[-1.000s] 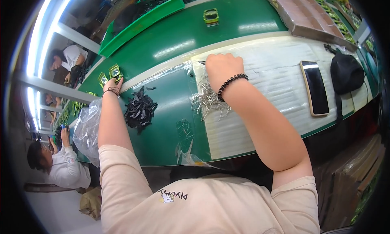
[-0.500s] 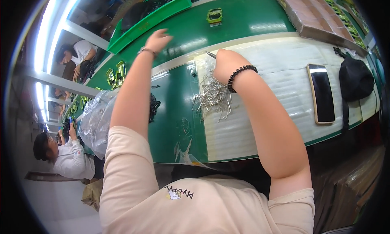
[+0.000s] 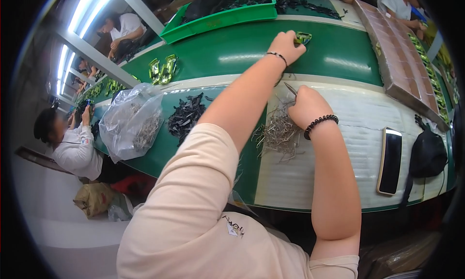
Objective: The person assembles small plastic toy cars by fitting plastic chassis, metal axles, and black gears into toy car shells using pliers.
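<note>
**Left hand at green-yellow part on belt; right hand on wire pile**

I see the left hand (image 3: 286, 46) stretched far out over the green conveyor belt (image 3: 232, 56), its grip closed around the near end of a small green-yellow part (image 3: 303, 37) that lies on the belt. The left wrist carries a thin dark bracelet.

The right hand (image 3: 307, 107) rests on the white mat (image 3: 348, 148) of the worktop, at the upper edge of a loose pile of thin metal wire pieces (image 3: 278, 133). Its fingers are curled together; I cannot tell whether they pinch a wire. A black bead bracelet sits on that wrist.

Left of the wire pile lies a heap of small black parts (image 3: 186, 116), and further left a clear plastic bag (image 3: 131, 126) holding more wire pieces. A phone (image 3: 390, 160) lies face up on the mat to the right, with a black pouch (image 3: 428, 155) just beside it. Two more green-yellow parts (image 3: 162, 70) sit on the belt well to the left.
</note>
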The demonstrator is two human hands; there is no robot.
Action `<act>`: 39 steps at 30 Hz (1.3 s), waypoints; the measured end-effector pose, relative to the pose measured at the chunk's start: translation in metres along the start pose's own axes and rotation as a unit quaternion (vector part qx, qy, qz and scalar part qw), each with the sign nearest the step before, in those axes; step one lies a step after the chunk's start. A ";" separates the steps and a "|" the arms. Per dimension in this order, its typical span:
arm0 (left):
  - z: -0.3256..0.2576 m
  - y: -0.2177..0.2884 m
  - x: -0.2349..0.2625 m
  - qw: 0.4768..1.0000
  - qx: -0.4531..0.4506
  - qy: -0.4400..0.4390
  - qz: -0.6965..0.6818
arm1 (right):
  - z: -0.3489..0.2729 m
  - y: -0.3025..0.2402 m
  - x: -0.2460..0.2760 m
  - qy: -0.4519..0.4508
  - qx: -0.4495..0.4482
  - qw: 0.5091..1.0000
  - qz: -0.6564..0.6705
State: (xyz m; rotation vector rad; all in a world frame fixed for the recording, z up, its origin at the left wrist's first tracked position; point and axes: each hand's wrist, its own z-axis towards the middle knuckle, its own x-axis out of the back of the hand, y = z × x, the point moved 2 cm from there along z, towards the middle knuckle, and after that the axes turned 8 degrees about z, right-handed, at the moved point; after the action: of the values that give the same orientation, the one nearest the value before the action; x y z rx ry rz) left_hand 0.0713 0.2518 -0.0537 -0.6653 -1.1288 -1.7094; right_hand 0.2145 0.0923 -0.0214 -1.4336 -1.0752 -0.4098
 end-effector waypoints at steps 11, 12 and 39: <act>-0.107 -0.025 0.177 0.768 0.077 0.189 -0.607 | 0.004 0.006 -0.003 0.035 0.044 0.998 0.038; -0.122 -0.025 0.185 0.711 0.108 0.185 -0.670 | 0.006 0.008 -0.004 0.048 0.039 0.997 0.050; -0.196 -0.043 0.176 0.552 0.195 -0.179 -0.791 | -0.045 -0.074 -0.044 0.117 0.293 0.789 0.527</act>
State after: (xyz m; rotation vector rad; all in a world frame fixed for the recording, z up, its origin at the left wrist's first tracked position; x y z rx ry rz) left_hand -0.0276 0.0082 -0.0101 0.7314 -2.7672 -2.4912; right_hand 0.1490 0.0227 -0.0030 -1.1450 -0.0441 0.5210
